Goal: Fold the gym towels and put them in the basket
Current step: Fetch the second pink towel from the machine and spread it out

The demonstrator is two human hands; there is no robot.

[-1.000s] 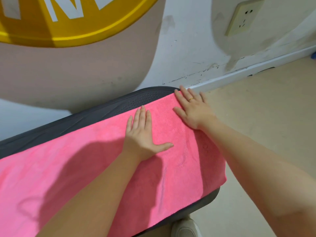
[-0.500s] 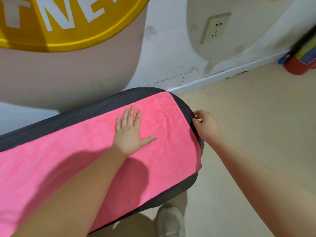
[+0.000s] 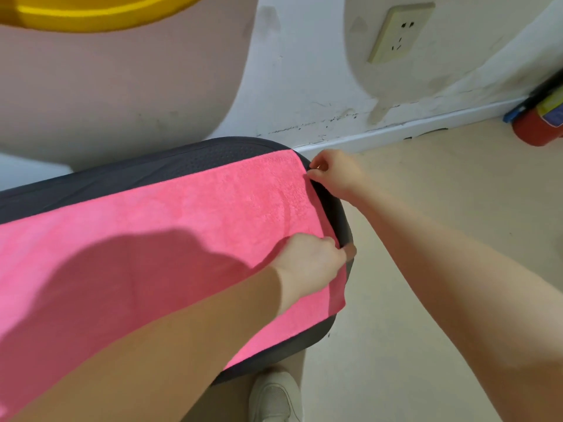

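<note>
Left hand [image 3: 310, 263] newly pinching pink towel [image 3: 170, 239] edge.

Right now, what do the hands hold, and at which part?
Both hold the pink towel at its right end: right hand pinches the far corner, left hand grips the nearer edge.

I am looking at a white scuffed wall [image 3: 304, 71] carrying a cream socket [image 3: 399, 32]; a yellow sign [image 3: 100, 13] is showing top left; a white skirting board [image 3: 411, 129] is running along the beige floor [image 3: 441, 223]; a dark padded bench [image 3: 170, 166] is standing against the wall; a red cylinder [image 3: 536, 129] is lying far right.
</note>
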